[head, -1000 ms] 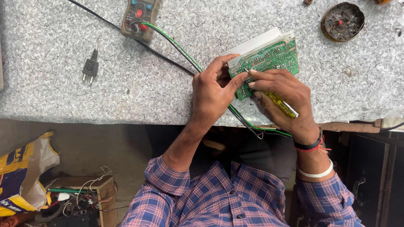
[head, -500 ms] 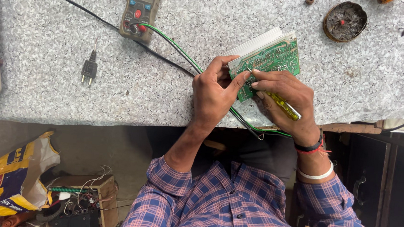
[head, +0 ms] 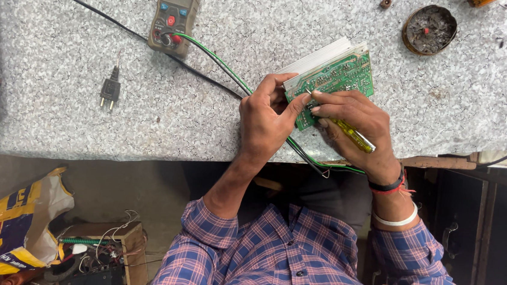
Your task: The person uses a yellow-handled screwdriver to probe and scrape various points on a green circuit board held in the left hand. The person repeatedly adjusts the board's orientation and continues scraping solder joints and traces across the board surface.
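My left hand [head: 265,118] gripped the green circuit board [head: 336,81] at its near-left corner, thumb laid up along the board's face and the other fingers curled behind the edge — closed on it, not loose. The board sat tilted on the speckled grey worktop [head: 56,127], close to the bench's front edge, its long axis running from my left hand up and away to the right, with a pale finned metal block [head: 317,58] along its far side.

My right hand [head: 360,124] came in from the right and lay just beside the left, almost touching it. Its fingers were pinched narrow around a yellow-handled screwdriver [head: 353,136]; the handle pointed back toward my wrist and the thin shaft ran up-left onto the board, its tip resting near the lower-left end, right by my left thumb. So the tool's axis ran roughly across the board's short side, and the working spot lay between my two hands — nearer the left.

Green and black leads [head: 223,62] ran from under my left hand up-left to a multimeter [head: 175,14] lying well apart. A loose two-pin plug [head: 110,91] lay further left.
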A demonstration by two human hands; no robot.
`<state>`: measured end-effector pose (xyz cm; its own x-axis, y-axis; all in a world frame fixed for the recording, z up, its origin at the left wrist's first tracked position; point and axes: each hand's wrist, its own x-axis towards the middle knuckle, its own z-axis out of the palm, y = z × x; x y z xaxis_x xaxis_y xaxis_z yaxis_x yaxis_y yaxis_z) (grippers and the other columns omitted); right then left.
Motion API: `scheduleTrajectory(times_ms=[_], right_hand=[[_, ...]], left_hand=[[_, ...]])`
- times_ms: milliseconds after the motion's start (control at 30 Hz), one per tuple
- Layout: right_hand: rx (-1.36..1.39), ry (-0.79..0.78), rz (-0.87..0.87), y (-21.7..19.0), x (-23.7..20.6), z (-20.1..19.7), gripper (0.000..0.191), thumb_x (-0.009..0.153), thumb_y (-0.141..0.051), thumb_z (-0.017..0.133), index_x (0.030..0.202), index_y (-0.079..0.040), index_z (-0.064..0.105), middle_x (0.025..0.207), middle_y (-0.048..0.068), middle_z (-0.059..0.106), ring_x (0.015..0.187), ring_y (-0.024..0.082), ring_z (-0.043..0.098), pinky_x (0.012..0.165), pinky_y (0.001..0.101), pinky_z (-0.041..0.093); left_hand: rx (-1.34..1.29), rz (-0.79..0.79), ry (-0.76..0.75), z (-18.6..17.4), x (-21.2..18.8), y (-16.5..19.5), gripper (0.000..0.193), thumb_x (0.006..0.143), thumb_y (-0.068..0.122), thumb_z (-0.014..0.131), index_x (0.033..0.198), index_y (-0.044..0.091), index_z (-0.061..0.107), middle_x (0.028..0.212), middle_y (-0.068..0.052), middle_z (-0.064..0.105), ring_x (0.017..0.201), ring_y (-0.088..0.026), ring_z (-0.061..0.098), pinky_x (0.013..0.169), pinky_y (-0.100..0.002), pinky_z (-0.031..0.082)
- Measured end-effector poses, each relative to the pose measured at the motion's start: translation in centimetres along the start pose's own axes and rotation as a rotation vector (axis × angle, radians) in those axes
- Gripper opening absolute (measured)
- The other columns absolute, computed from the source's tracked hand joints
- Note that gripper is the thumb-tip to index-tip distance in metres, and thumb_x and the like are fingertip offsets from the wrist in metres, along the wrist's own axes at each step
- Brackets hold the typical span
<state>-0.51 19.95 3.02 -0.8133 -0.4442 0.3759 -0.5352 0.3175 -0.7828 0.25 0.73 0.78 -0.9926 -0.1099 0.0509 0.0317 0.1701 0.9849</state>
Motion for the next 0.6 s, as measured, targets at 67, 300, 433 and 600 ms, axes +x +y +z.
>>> scheduleTrajectory(times_ms=[67,300,433,600], right_hand=[[-0.007,0.010,0.002,-0.01,0.01,0.03,0.018,0.091,-0.001,0.073,0.109,-0.004,0.072,0.127,0.012,0.073,0.109,0.027,0.071,0.094,0.0360,0.057],[0.003,-0.002,-0.006,-0.11,0.12,-0.04,0.019,0.091,0.000,0.073,0.110,-0.004,0.072,0.128,0.013,0.072,0.110,0.027,0.071,0.095,0.0364,0.057],[0.003,-0.026,-0.010,-0.21,0.12,-0.15,0.021,0.089,0.001,0.073,0.109,-0.004,0.072,0.128,0.013,0.072,0.112,0.028,0.069,0.096,0.0374,0.056],[-0.008,-0.028,-0.026,-0.06,0.17,-0.25,0.022,0.087,0.001,0.072,0.109,-0.004,0.072,0.127,0.012,0.072,0.111,0.028,0.069,0.097,0.0376,0.056]], left_hand=[[0.091,-0.057,0.013,0.10,0.04,0.16,0.036,0.092,0.011,0.081,0.122,-0.001,0.067,0.082,-0.010,0.078,0.073,-0.007,0.068,0.064,-0.025,0.056],[0.018,-0.002,0.003,0.05,-0.06,0.22,0.036,0.094,0.010,0.079,0.126,0.001,0.066,0.086,-0.006,0.077,0.077,-0.004,0.068,0.066,-0.023,0.058],[-0.025,0.006,-0.025,-0.18,-0.08,-0.01,0.038,0.095,0.009,0.078,0.131,0.002,0.065,0.090,-0.006,0.078,0.083,-0.003,0.068,0.071,-0.024,0.059],[-0.042,0.022,-0.020,-0.06,-0.09,-0.13,0.038,0.095,0.009,0.078,0.130,0.002,0.064,0.093,-0.006,0.078,0.085,-0.003,0.068,0.073,-0.023,0.060]])
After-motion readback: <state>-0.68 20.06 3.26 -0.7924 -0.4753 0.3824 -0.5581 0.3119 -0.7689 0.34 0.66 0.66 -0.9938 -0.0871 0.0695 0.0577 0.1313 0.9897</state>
